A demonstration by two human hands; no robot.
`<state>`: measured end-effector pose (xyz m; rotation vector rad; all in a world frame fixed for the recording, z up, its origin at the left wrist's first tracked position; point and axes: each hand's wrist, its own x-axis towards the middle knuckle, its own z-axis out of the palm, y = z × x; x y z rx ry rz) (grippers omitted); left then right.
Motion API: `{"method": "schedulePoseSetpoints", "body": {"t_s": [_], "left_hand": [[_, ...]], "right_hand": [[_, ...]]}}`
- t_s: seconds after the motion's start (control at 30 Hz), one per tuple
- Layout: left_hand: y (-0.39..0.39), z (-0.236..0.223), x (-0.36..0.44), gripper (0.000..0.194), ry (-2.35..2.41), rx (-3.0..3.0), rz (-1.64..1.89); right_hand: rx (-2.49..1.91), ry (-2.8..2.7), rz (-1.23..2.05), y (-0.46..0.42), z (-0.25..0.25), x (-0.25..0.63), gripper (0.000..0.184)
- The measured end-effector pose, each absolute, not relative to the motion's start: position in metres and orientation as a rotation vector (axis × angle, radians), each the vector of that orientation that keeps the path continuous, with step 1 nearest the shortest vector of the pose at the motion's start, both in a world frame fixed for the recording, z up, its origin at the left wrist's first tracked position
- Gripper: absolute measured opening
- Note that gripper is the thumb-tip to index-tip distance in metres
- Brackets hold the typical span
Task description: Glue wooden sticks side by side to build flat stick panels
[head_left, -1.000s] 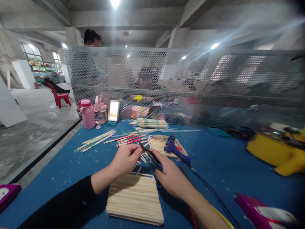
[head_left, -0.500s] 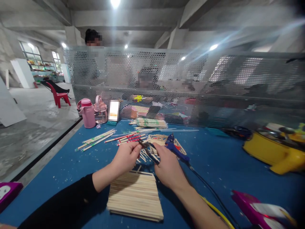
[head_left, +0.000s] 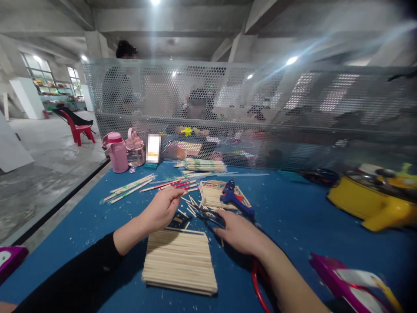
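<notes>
Head view: right hand [head_left: 239, 231] with grip around dark pliers [head_left: 213, 217], left hand [head_left: 163, 208] in narrow pinch on thin stick [head_left: 184, 192]

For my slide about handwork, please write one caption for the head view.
Right hand holding dark pliers, left hand alongside, near a flat panel of wooden sticks on a blue table.

I'm getting blue table [head_left: 293, 239], cream stick panel [head_left: 179, 261] with parallel stripes, dark hand tool [head_left: 219, 221], blue glue gun [head_left: 232, 196], red-printed wrappers [head_left: 188, 184], green-printed wrappers [head_left: 130, 185], pink flask [head_left: 117, 154], yellow pot [head_left: 358, 198], black sleeve [head_left: 84, 265], red chair [head_left: 81, 132].
</notes>
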<state>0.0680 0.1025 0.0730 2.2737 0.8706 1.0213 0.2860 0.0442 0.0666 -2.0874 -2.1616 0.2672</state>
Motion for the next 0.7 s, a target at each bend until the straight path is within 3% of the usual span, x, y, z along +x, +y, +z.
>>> {"method": "schedulePoseSetpoints", "body": {"t_s": [0.17,0.33,0.53,0.7], "left_hand": [[0.095,0.059,0.051,0.032,0.879,2.465,0.986],[0.081,0.050,0.044,0.034,0.845,2.463,1.062],[0.070,0.041,0.049,0.034,0.740,2.519,1.170],[0.067,0.048,0.056,0.028,0.663,2.564,1.230]], "right_hand": [[-2.270,-2.104,0.065,0.045,0.045,0.270,0.046],[-2.148,-2.077,-0.010,0.050,0.051,0.274,0.049],[-1.505,-2.113,0.355,0.037,0.080,0.249,0.033],[-1.393,-2.134,0.491,0.028,0.089,0.232,0.036]]}}
